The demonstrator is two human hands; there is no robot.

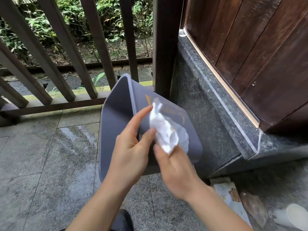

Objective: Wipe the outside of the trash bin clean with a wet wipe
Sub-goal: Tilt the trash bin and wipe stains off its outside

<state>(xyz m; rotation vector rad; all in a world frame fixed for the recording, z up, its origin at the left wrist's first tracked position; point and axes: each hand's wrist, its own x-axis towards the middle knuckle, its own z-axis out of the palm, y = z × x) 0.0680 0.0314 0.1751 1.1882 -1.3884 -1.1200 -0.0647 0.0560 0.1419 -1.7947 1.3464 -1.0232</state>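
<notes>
A grey plastic trash bin (115,117) stands tilted on the stone floor beside the railing, with an orange mark on its right-hand face. My left hand (131,147) holds the bin's edge, forefinger stretched up along it and thumb touching the wipe. My right hand (176,170) pinches a crumpled white wet wipe (164,130) and holds it against the bin's right outer face. The bin's lower part is hidden behind my hands.
A dark wooden railing (66,52) runs behind the bin, with a thick post (165,47) at its right. A granite ledge (216,104) and a wooden door (260,52) stand to the right. Paper litter (231,195) and a white cup (293,215) lie at lower right. The floor (50,155) looks wet.
</notes>
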